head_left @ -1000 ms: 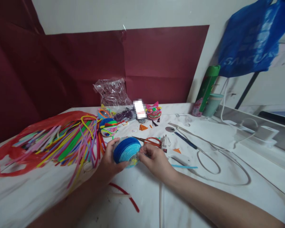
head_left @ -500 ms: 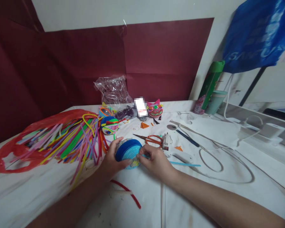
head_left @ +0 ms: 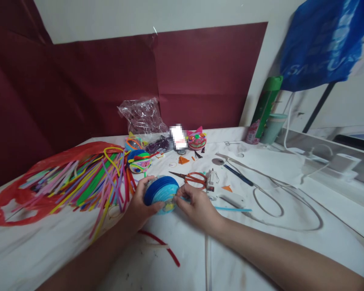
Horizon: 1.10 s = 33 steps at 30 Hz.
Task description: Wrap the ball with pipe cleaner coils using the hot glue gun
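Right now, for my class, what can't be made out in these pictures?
Head view: part of blue ball, hidden by left hand.
Head view: what the right hand pinches, too small.
Head view: detail under pixelated patch, masked out.
Head view: top of blue bag, cut off by upper edge.

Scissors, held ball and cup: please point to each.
Scissors (head_left: 186, 176): head view, where blades meet handles.
Held ball (head_left: 164, 194): head view, on its light-blue band.
Cup (head_left: 273, 130): head view, on its outer wall.
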Motion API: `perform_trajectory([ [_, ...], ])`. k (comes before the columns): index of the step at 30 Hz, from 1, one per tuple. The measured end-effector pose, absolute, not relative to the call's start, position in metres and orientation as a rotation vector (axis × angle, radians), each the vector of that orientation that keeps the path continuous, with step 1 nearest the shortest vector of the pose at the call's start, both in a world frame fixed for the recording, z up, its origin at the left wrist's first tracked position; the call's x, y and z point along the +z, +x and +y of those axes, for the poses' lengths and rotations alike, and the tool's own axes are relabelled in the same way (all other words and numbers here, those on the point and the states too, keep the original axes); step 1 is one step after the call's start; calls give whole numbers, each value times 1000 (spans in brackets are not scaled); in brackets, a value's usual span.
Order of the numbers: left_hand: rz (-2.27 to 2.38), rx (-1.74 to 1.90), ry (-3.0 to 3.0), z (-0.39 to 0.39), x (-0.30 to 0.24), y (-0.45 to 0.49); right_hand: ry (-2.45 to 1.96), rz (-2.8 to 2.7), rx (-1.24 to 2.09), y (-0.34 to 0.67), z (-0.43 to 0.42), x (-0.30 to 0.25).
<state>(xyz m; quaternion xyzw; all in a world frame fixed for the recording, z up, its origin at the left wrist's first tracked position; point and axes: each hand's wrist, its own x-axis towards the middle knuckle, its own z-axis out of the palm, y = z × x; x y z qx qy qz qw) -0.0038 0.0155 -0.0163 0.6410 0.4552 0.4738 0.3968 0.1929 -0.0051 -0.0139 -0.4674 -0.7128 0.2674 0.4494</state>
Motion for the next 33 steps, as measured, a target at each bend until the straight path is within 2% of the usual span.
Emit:
perform_trajectory([
  [17, 1179, 1163, 1580, 11, -10, 0, -1203, -1828, 569, 192, -8, -12],
  [26, 1304, 1107, 1804, 10, -9, -2, -1168, -1889, 524, 190, -17, -12],
  [33, 1279, 1158, 1622, 11, -9, -2, -1150, -1853, 555, 191, -15, -14],
])
